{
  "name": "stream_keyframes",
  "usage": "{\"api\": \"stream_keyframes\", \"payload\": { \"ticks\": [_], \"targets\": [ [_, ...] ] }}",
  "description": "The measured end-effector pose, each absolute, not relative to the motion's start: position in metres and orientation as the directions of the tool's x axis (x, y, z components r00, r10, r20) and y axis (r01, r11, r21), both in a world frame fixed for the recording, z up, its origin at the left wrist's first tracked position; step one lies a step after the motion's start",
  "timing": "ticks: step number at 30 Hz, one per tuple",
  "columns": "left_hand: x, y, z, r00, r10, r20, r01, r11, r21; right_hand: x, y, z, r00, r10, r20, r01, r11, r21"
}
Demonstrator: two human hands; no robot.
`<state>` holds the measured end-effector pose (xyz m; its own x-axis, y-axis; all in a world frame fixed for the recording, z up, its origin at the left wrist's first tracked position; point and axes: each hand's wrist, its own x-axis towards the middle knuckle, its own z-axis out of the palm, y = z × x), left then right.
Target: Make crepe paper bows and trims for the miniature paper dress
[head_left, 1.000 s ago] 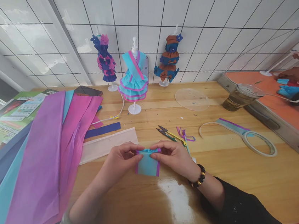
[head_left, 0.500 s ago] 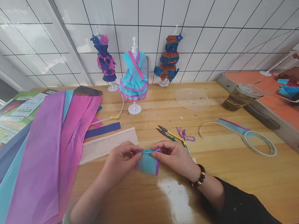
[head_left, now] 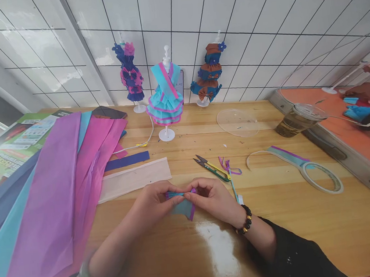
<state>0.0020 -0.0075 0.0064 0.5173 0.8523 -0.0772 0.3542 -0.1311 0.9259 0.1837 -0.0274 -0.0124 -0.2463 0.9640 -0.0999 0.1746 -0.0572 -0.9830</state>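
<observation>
A small piece of blue crepe paper (head_left: pixel 183 208) with purple edges is held just above the table, its top edge gathered in tight folds. My left hand (head_left: pixel 158 199) pinches the folds from the left, thumb in front. From the other side my right hand (head_left: pixel 212 196) pinches the same edge, and the two hands' fingertips meet. Part of the folded edge is hidden by the fingers. Beyond my right hand lie thread snips (head_left: pixel 213 167) with yellow and green handles, beside a few purple paper scraps (head_left: pixel 230 167).
Three small mannequins in paper dresses, a turquoise one (head_left: pixel 165 101) among them, stand by the tiled wall. Crepe paper sheets (head_left: pixel 43 206) cover the left side. To the right are a tape roll (head_left: pixel 321 178), a lidded cup (head_left: pixel 297 120) and a clear disc (head_left: pixel 237 122).
Both hands have come closer together, and their fingertips now meet over the folds. The paper has dropped slightly toward me, with its lower edge tilted and more of it covered.
</observation>
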Motion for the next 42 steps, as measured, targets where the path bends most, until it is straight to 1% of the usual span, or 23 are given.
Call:
{"api": "stream_keyframes", "payload": {
  "ticks": [4, 9, 12, 16, 21, 25, 31, 38, 42],
  "targets": [
    [0.0003, -0.0058, 0.0047, 0.501, 0.863, -0.057, 0.359, -0.148, 0.922, 0.1864, -0.0256, -0.0121, -0.275, 0.958, -0.085, 0.150, -0.044, -0.988],
    [-0.0004, -0.0048, 0.0061, 0.456, 0.889, -0.035, 0.397, -0.168, 0.902, 0.1880, -0.0253, -0.0101, -0.322, 0.945, -0.052, 0.078, -0.028, -0.997],
    [0.0000, -0.0052, 0.0073, 0.433, 0.901, -0.013, 0.409, -0.184, 0.894, 0.1872, -0.0259, -0.0106, -0.314, 0.948, -0.054, 0.103, -0.022, -0.994],
    [-0.0009, -0.0047, 0.0078, 0.445, 0.895, -0.013, 0.405, -0.188, 0.895, 0.1869, -0.0254, -0.0126, -0.267, 0.962, -0.055, 0.148, -0.016, -0.989],
    [-0.0032, -0.0034, 0.0087, 0.459, 0.888, 0.005, 0.393, -0.208, 0.896, 0.1879, -0.0244, -0.0131, -0.252, 0.967, -0.034, 0.193, 0.016, -0.981],
    [-0.0032, -0.0029, 0.0097, 0.468, 0.883, 0.014, 0.397, -0.225, 0.890, 0.1882, -0.0243, -0.0118, -0.249, 0.968, -0.033, 0.170, 0.010, -0.985],
    [-0.0036, -0.0017, 0.0060, 0.487, 0.867, 0.104, 0.314, -0.284, 0.906, 0.1885, -0.0238, -0.0107, -0.243, 0.970, -0.007, 0.159, 0.033, -0.987],
    [-0.0053, -0.0015, 0.0054, 0.489, 0.866, 0.105, 0.335, -0.298, 0.894, 0.1888, -0.0233, -0.0106, -0.245, 0.970, -0.001, 0.107, 0.026, -0.994],
    [-0.0051, -0.0017, 0.0048, 0.498, 0.860, 0.106, 0.340, -0.307, 0.889, 0.1892, -0.0234, -0.0097, -0.231, 0.973, 0.023, 0.124, 0.053, -0.991]
  ]
}}
